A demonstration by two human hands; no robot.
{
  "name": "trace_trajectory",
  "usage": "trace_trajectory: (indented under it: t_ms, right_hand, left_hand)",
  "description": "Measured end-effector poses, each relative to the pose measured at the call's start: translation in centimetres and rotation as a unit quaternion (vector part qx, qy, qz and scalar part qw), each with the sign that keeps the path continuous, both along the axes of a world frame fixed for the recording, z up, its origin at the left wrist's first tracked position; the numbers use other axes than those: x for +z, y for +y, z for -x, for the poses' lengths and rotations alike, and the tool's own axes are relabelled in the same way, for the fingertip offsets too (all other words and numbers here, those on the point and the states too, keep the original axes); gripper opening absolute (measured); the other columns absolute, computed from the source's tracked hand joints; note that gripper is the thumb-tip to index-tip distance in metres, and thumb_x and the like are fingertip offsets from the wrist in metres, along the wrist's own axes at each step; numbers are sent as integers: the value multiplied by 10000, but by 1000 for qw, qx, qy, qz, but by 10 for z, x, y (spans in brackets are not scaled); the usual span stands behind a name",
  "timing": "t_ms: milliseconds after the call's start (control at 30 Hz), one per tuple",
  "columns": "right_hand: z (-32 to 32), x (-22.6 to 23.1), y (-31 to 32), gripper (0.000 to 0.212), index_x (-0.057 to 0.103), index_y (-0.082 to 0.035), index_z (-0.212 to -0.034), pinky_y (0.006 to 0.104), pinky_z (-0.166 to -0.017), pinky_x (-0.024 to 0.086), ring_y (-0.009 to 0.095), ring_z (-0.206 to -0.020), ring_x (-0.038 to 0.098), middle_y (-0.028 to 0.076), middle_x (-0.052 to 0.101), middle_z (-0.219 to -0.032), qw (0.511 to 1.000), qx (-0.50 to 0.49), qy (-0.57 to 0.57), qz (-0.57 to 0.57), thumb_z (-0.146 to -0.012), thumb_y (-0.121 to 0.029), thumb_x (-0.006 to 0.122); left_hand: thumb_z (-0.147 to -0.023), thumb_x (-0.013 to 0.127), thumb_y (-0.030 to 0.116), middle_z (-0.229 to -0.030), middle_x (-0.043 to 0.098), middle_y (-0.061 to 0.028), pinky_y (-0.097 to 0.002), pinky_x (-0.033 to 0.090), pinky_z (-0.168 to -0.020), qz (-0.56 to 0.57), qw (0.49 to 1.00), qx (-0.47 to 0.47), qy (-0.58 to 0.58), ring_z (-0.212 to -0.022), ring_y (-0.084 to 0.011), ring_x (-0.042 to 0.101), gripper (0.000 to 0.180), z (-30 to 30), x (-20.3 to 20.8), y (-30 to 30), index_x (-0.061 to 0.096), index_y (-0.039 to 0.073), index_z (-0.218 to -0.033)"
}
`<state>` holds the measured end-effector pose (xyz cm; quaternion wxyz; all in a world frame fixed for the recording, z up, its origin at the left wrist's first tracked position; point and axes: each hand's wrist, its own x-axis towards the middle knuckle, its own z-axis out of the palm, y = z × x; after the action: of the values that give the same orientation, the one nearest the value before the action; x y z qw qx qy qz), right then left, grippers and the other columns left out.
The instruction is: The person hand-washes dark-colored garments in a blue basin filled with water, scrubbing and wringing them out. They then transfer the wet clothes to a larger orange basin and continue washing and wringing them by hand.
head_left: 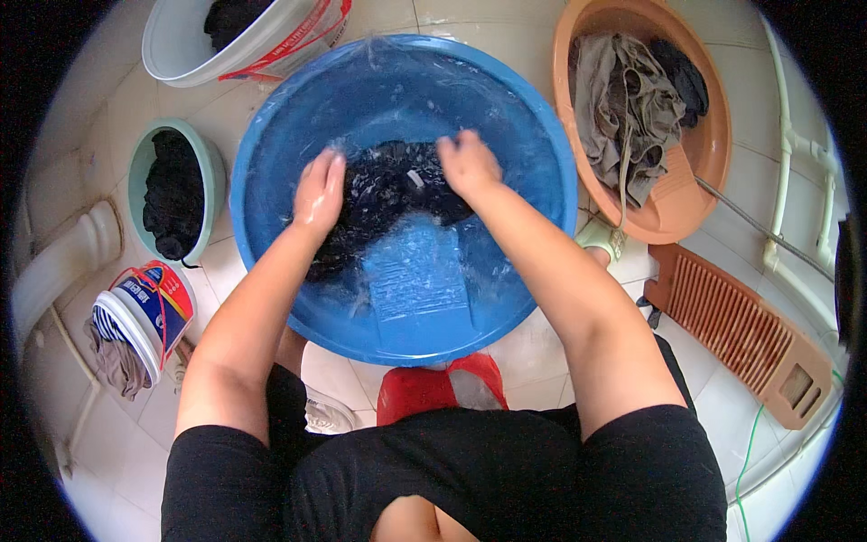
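A wet black garment (384, 194) with a small white tag is spread across the wide blue basin (298, 325), between my two hands. My left hand (320, 191), wet and slightly blurred, is closed on the garment's left edge. At its upper right edge, my right hand (470, 164) is curled and closed on the cloth, its fingertips smeared by motion. Water with some foam covers part of the basin. Below the garment, the basin's built-in ridged washboard (420, 275) shows through the water.
An orange basin (713, 194) holds grey-brown and dark clothes at the right, above a brown washboard (731, 325). A pale green tub (135, 176) of black cloth, a white bucket (181, 59) and a smaller tipped bucket (172, 303) stand left. Something red (424, 393) is below the basin.
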<state>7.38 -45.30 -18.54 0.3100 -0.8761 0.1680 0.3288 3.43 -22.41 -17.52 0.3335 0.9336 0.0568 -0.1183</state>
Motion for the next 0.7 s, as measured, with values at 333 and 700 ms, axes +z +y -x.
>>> trace_trajectory:
  t_ms: [333, 700]
  right_hand:
    - [19, -13, -17, 718, 383, -229, -1297, 519, -985, 287, 383, -1210, 337, 159, 315, -1344, 939, 337, -33, 54, -661, -357, 691]
    - [44, 104, 19, 362, 567, 7, -1002, 283, -786, 447, 133, -823, 557, 50, 609, -920, 837, 41, 196, -509, -674, -115, 660]
  left_hand:
    - [-526, 786, 399, -1429, 84, -218, -363, 206, -1064, -165, 920, -240, 263, -1301, -371, 179, 1046, 18, 2, 30, 235, 129, -1373]
    - [-727, 374, 739, -1336, 371, -138, -417, 305, -1009, 704, 548, 345, 292, -1199, -309, 382, 898, 8, 32, -21, 336, 70, -1325]
